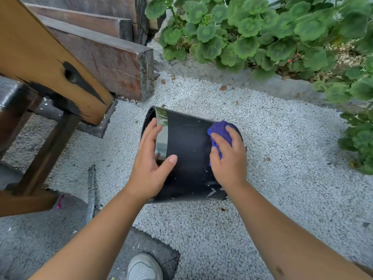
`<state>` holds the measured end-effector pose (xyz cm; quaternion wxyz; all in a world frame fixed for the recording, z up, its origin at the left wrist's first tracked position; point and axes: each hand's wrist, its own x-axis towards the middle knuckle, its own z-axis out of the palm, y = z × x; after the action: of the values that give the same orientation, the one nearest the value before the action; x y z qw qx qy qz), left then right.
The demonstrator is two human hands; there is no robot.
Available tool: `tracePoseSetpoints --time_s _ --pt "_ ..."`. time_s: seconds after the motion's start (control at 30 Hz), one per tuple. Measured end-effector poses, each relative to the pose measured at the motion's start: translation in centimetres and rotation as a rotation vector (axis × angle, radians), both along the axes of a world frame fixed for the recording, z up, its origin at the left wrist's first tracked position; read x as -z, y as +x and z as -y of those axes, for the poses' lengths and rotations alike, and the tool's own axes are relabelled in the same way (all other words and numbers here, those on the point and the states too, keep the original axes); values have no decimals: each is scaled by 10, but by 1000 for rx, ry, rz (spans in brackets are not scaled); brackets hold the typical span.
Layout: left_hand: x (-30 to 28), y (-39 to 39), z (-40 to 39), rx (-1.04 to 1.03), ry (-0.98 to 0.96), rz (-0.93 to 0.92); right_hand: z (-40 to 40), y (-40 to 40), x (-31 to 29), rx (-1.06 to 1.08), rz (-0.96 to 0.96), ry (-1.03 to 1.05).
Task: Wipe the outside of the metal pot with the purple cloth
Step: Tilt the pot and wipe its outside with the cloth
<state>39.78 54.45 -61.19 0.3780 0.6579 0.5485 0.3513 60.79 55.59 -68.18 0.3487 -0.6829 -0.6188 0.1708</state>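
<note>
A dark metal pot (189, 150) with a shiny band at its rim lies on its side on white gravel, its mouth facing left. My left hand (153, 162) grips the rim, fingers curled over the edge and thumb on the outer wall. My right hand (228, 156) presses a crumpled purple cloth (221, 131) against the outer wall near the pot's base end. The pot's underside and inside are hidden.
Wooden beams and planks (60, 63) stand at the left. Green leafy plants (262, 33) fill the top and right, behind a concrete kerb (272, 83). A grey metal rod (91, 190) lies lower left. My white shoe (144, 266) shows at the bottom.
</note>
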Motion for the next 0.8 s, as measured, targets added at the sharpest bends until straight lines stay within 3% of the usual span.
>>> tracePoseSetpoints --time_s 0.07,0.2,0.4,0.57,0.67,0.8 --pt "2 -13 6 66 19 -16 -3 10 8 48 -12 -76" --pt "9 -22 20 303 100 -308 -5 17 14 135 -46 -115" --pt "13 2 22 176 15 -173 -19 19 13 111 -67 -133" --pt "9 14 12 121 -34 -164 -31 15 -3 130 -190 -140" --pt "2 25 7 16 -57 -48 -37 -7 -29 109 -271 -83" --pt "-7 35 -2 -102 -105 130 -29 -47 -68 -98 -318 57"
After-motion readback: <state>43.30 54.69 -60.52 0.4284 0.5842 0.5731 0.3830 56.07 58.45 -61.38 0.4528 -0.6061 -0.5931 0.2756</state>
